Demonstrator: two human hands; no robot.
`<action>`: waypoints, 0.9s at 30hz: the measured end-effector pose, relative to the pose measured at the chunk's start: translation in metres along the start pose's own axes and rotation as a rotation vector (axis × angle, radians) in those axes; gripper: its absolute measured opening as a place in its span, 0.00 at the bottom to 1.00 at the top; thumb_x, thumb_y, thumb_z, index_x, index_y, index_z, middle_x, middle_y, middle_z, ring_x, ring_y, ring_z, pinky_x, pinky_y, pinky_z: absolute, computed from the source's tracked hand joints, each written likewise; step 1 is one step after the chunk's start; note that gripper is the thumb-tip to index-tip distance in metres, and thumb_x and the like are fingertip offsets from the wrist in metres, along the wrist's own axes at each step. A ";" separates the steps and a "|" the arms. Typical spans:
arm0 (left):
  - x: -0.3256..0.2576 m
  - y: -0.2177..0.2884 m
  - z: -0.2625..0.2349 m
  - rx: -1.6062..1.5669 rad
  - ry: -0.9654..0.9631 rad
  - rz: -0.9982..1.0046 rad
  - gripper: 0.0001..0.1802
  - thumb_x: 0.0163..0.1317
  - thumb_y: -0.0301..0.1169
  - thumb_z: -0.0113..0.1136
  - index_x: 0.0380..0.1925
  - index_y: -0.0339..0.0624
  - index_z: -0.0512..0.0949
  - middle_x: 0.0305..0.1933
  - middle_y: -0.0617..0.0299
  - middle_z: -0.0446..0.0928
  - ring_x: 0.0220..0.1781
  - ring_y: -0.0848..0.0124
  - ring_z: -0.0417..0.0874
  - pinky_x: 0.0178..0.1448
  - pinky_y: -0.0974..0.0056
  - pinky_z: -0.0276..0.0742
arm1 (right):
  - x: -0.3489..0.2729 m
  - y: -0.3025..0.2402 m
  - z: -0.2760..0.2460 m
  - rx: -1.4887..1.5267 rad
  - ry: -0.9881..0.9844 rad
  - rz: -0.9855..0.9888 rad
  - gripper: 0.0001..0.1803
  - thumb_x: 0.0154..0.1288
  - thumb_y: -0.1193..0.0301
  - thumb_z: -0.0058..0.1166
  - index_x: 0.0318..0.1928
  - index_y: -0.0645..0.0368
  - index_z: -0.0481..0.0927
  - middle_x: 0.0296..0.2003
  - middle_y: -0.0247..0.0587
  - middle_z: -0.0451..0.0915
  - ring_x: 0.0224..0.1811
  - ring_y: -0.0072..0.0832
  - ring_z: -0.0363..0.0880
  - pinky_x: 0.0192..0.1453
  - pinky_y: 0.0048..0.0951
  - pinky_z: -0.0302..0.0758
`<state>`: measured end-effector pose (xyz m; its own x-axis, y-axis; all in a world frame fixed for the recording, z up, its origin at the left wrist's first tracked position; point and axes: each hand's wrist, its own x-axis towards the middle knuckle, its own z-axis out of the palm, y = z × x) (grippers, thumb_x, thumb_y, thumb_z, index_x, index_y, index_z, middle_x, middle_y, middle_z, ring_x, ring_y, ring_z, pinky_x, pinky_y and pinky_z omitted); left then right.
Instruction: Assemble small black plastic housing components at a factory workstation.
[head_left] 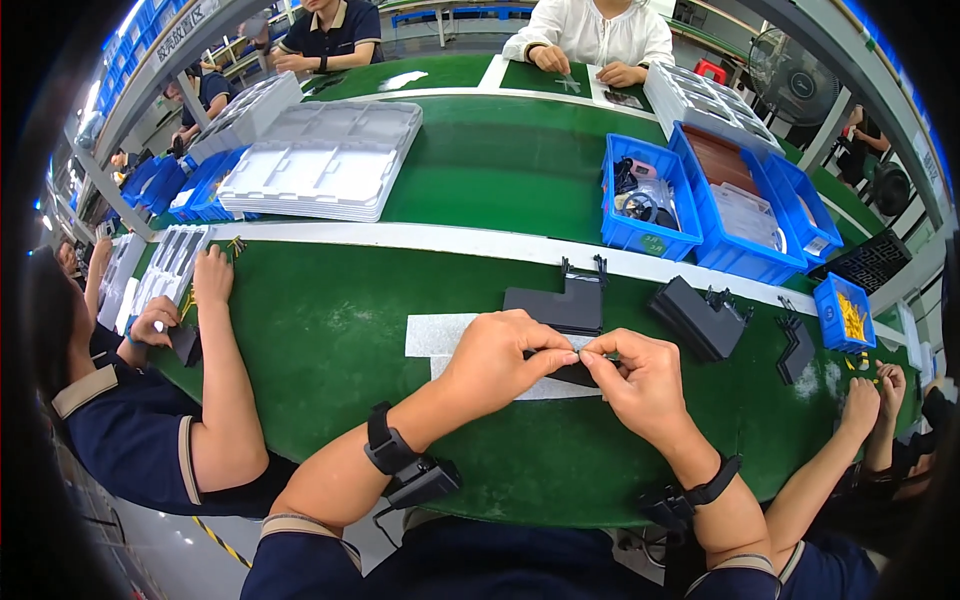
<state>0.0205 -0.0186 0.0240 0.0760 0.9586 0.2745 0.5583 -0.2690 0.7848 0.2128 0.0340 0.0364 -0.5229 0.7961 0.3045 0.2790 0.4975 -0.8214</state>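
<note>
My left hand and my right hand meet fingertip to fingertip, each with thumb and forefinger pinched together. Whatever lies between the fingertips is too small to make out. Below them a black part shows in pieces, mostly covered by the hands. Thin white sheets lie under that part on the green table. Just beyond my hands rests a black L-shaped part with thin prongs or wires at its top. To the right are some thicker black L-shaped parts and another single black L-shaped piece.
A white ledge crosses the table beyond the parts. Behind it stand stacked white trays and blue bins. A small blue bin holds yellow pieces. Co-workers' arms reach in at left and right; two people sit opposite.
</note>
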 end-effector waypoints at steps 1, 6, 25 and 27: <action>-0.002 -0.001 0.003 0.162 0.046 0.122 0.08 0.55 0.29 0.69 0.35 0.43 0.86 0.31 0.59 0.84 0.35 0.66 0.83 0.41 0.63 0.77 | 0.000 0.000 0.001 -0.001 0.002 0.000 0.03 0.58 0.77 0.61 0.31 0.64 0.83 0.24 0.39 0.83 0.15 0.18 0.72 0.19 0.22 0.65; -0.003 0.004 0.009 0.253 0.125 0.258 0.09 0.53 0.29 0.69 0.36 0.43 0.86 0.32 0.60 0.84 0.37 0.63 0.83 0.42 0.60 0.76 | 0.001 0.000 0.005 0.022 0.039 0.054 0.03 0.58 0.76 0.61 0.30 0.64 0.83 0.23 0.39 0.83 0.15 0.18 0.71 0.19 0.23 0.65; -0.001 0.005 0.014 -0.065 0.116 -0.051 0.08 0.49 0.25 0.73 0.28 0.36 0.82 0.32 0.58 0.83 0.35 0.68 0.83 0.41 0.65 0.78 | 0.000 0.003 0.003 -0.016 0.104 -0.069 0.04 0.59 0.75 0.62 0.31 0.64 0.84 0.21 0.35 0.81 0.19 0.12 0.69 0.21 0.20 0.65; -0.003 0.006 0.011 -0.071 0.103 -0.041 0.07 0.49 0.24 0.73 0.26 0.36 0.82 0.32 0.59 0.83 0.35 0.68 0.83 0.42 0.65 0.78 | 0.000 0.006 0.004 0.011 0.086 -0.095 0.04 0.59 0.75 0.62 0.32 0.64 0.84 0.23 0.36 0.82 0.19 0.14 0.71 0.22 0.21 0.66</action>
<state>0.0329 -0.0218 0.0217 -0.0334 0.9553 0.2939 0.4988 -0.2389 0.8331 0.2107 0.0358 0.0294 -0.4755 0.7725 0.4208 0.2227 0.5685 -0.7920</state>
